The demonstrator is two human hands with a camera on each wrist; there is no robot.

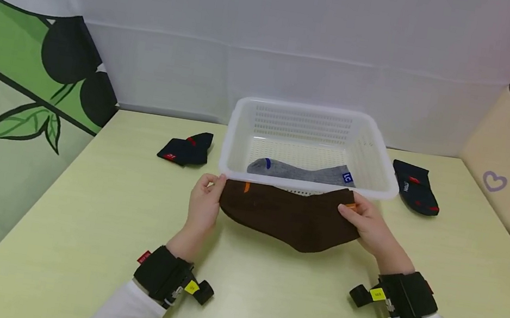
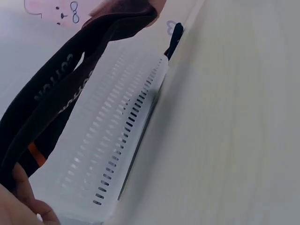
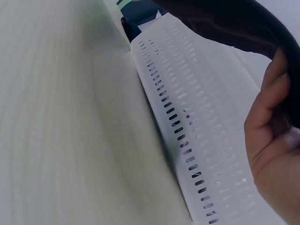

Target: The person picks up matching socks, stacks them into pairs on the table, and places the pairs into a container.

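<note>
A dark brown sock with orange marks is stretched sideways in the air, in front of the white basket's near wall. The left hand pinches its left end between thumb and fingers. At the other end, the right hand grips the sock with the thumb on top. Two layers of the brown sock with pale lettering hang side by side in the left wrist view. The right wrist view has the curled fingers under the sock's dark edge. Inside the white basket lies a grey sock with blue marks.
Left of the basket, a folded dark sock with red marks lies on the pale table. Another dark sock with red marks lies to the basket's right. A grey-white wall covering stands behind the table.
</note>
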